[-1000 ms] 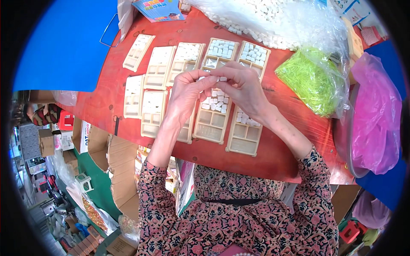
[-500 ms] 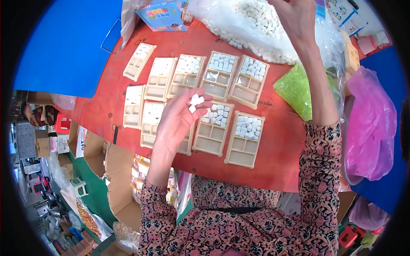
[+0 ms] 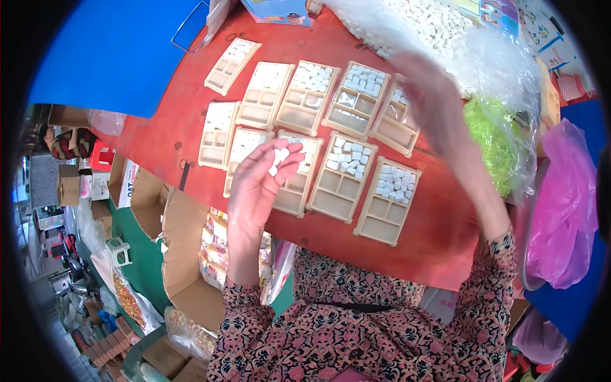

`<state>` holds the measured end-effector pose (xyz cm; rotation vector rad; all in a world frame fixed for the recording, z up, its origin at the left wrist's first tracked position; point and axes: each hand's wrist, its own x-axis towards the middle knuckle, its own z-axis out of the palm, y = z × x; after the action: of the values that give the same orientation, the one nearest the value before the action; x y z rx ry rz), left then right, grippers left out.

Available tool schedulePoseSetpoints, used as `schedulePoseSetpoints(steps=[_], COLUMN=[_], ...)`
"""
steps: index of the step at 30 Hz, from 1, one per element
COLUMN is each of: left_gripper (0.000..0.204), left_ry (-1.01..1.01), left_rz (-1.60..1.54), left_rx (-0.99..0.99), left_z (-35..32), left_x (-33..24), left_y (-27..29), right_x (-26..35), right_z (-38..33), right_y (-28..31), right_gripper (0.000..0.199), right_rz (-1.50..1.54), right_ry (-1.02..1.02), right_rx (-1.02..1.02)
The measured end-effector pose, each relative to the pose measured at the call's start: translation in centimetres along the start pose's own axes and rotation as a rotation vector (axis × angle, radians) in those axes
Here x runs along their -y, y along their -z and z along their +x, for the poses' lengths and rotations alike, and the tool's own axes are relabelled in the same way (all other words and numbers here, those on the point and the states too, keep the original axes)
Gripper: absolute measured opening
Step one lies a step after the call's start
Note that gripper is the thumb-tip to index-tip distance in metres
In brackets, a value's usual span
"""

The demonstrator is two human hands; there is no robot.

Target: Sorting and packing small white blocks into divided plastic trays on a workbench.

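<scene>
Several beige compartment trays (image 3: 334,204) lie in two rows on a red table (image 3: 184,95); some hold small white cubes (image 3: 349,156). My left hand (image 3: 254,191) is raised palm-up over the near row, its fingers closed on a few white cubes (image 3: 280,155). My right hand (image 3: 428,95) is blurred by motion above the far right trays, close to a clear bag of white cubes (image 3: 439,25). Whether it holds anything cannot be told.
A clear bag of green shreds (image 3: 489,137) sits at the table's right, with a pink bag (image 3: 566,204) beyond it. A blue sheet (image 3: 108,51) covers the far left. Cardboard boxes (image 3: 184,267) stand below the table's left edge. A colourful box (image 3: 277,9) lies at the far edge.
My right hand reached up to the clear bag of cubes and has come back down over the far right trays. My left hand stayed raised, still holding cubes.
</scene>
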<state>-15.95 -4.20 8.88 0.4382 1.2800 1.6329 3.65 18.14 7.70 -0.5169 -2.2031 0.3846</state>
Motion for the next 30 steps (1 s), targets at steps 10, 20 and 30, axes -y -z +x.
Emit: schedulePoseSetpoints(steps=[10, 20, 30], left_gripper=[0.022, 0.024, 0.021], left_ry=[0.023, -0.1, -0.088], left_rz=[0.302, 0.29, 0.312], left_rx=[0.013, -0.051, -0.114], left_z=[-5.2, -5.9, -6.6], left_x=[5.9, 7.0, 7.2], left_y=[-2.8, -2.8, -2.6], right_x=[7.1, 7.1, 5.3], right_z=[-9.7, -9.4, -7.9], right_y=[-5.3, -4.5, -0.8], right_gripper=[0.068, 0.07, 0.052], right_rz=[0.017, -0.011, 0.191], right_ry=[0.129, 0.14, 0.01], right_rx=[0.508, 0.523, 0.547])
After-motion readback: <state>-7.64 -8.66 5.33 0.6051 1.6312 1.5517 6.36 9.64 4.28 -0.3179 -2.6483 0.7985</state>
